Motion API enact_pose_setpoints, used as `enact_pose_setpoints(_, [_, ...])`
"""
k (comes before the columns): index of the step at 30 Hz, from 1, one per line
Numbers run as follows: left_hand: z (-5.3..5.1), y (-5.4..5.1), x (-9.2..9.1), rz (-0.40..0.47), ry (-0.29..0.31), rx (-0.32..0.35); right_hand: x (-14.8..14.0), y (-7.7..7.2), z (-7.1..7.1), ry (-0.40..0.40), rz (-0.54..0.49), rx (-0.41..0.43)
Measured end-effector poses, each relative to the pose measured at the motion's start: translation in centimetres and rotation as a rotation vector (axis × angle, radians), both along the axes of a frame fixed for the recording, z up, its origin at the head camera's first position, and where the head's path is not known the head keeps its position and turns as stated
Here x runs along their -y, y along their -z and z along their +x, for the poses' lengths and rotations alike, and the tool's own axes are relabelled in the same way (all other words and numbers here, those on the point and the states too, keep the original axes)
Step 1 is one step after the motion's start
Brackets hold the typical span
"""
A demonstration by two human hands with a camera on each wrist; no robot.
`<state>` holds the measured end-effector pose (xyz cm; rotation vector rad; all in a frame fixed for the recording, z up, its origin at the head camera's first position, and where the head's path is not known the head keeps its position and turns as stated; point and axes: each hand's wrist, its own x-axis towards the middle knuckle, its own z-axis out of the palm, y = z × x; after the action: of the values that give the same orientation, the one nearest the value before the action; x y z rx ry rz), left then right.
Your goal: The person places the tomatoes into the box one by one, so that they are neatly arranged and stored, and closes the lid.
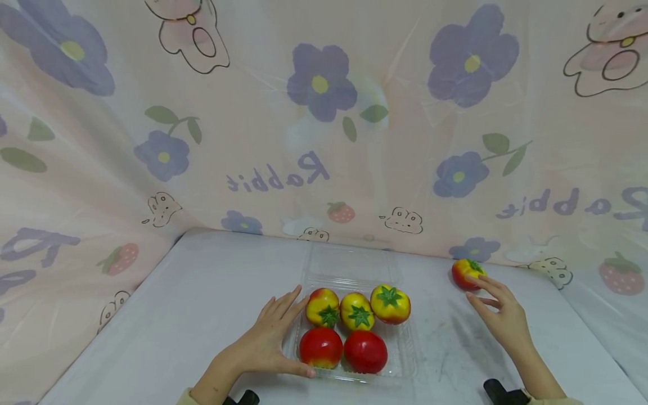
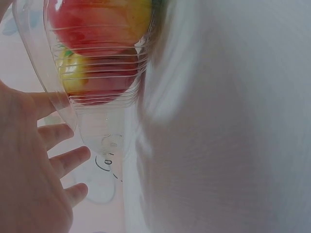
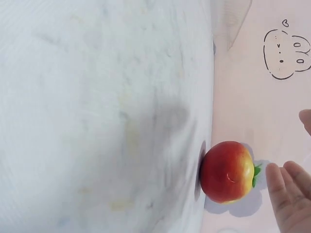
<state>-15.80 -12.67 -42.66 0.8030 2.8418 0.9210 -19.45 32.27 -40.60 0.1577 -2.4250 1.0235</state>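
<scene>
The left hand (image 1: 268,342) spreads along the left edge of the clear box (image 1: 403,354), which holds five red-and-yellow tomatoes (image 1: 321,347). Right of the box, the white table (image 1: 228,281) is smudged; the right hand (image 1: 508,320), thumb and fingers parted, hovers by another tomato (image 1: 462,273). Behind the box hangs flowered cloth (image 1: 385,174).

"Rabbit" (image 1: 275,177) (mirrored, legible twice) on the patterned backdrop (image 1: 369,163).

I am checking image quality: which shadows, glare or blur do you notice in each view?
Head view: soft shadow near the right hand, glints on the red fruits; left wrist view: bright patch on the table beside the clear container; right wrist view: soft-edged shadow, lone fruit fairly sharp.
</scene>
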Motion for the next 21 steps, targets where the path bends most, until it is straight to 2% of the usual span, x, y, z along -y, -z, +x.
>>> enact_pose_setpoints(10, [0.0, -0.1, 0.0, 0.003, -0.001, 0.007, -0.8, 0.2, -0.6, 0.057, 0.029, 0.103])
enact_pose_setpoints(21, [0.0, -0.1, 0.1, 0.018, 0.018, 0.0, -2.0, 0.4, -1.5, 0.061, 0.082, 0.198])
